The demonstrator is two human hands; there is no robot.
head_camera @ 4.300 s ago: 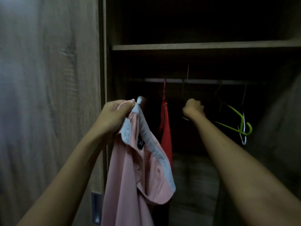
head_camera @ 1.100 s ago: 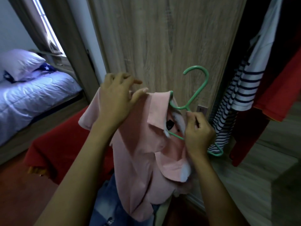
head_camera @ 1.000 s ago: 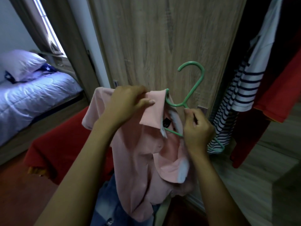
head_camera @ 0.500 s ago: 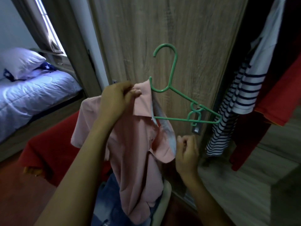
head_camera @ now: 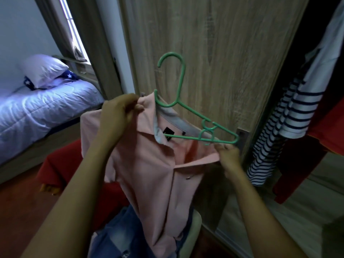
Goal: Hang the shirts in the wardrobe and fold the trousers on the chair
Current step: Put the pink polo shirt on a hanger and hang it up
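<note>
A pink collared shirt (head_camera: 154, 168) hangs in front of me with a green plastic hanger (head_camera: 186, 116) partly inside its neck; the hanger's right arm sticks out bare. My left hand (head_camera: 119, 114) grips the shirt's left shoulder and collar. My right hand (head_camera: 228, 153) pinches the shirt's right collar edge just under the hanger's right tip. Blue denim trousers (head_camera: 119, 233) lie on the chair (head_camera: 193, 228) below the shirt.
The wooden wardrobe door (head_camera: 214, 53) stands right behind the hanger. A striped shirt (head_camera: 283, 123) and a red garment (head_camera: 316, 138) hang in the open wardrobe at right. A red cloth (head_camera: 61, 164) lies low at left, with a bed (head_camera: 37, 107) beyond it.
The hanger has gone deeper into the shirt's neck. My right hand rose from below the collar and took hold of the shirt's right collar edge by the hanger's tip.
</note>
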